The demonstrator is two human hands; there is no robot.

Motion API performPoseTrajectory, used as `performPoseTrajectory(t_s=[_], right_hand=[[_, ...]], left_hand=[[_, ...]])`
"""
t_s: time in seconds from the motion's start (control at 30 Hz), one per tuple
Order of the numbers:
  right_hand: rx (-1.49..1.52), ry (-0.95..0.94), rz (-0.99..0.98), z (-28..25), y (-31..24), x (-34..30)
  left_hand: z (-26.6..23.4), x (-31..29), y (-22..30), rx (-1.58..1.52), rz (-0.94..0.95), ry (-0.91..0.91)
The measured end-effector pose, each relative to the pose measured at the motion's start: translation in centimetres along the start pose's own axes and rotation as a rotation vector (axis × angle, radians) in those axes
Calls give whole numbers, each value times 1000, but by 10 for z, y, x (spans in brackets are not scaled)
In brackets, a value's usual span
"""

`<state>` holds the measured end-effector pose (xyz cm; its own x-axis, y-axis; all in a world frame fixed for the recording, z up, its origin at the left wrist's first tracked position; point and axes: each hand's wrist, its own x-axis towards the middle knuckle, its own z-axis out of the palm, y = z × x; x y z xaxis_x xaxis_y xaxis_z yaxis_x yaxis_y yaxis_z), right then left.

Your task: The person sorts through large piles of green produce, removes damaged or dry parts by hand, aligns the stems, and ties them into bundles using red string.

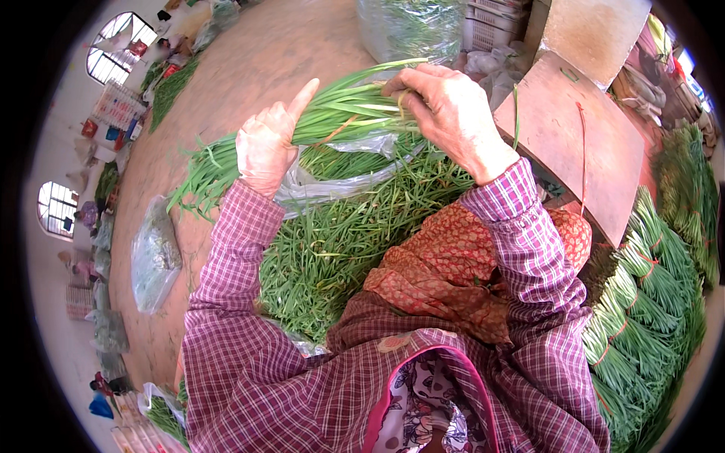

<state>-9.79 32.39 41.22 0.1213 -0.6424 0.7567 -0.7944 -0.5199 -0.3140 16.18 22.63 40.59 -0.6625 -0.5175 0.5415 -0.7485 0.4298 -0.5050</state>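
A loose bunch of long green chives stretches across in front of me, its leafy tips drooping to the left. My left hand is closed round the leafy part, with one finger sticking up. At the paler stem end my right hand has its fingers curled and pinched on the chives, by a thin yellowish strand. The stems between the fingertips are partly hidden. Beneath the bunch, a big heap of loose green leaves lies at my knees, with clear plastic sheeting among it.
On the right, a reddish board carries a red band. Beyond it stand many tied bundles of chives. A plastic-wrapped green bale stands ahead; a filled clear bag sits on the floor at left. Other people are far left.
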Motion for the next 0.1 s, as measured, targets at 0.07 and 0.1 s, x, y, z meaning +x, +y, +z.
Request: performPoseTrajectory(t_s=[0.07, 0.1], right_hand=[[-12, -21, 20, 0, -1, -2], [-19, -31, 29, 0, -3, -2]], left_hand=[[1, 2, 1, 28, 22, 8], [0, 3, 1, 48, 39, -5]])
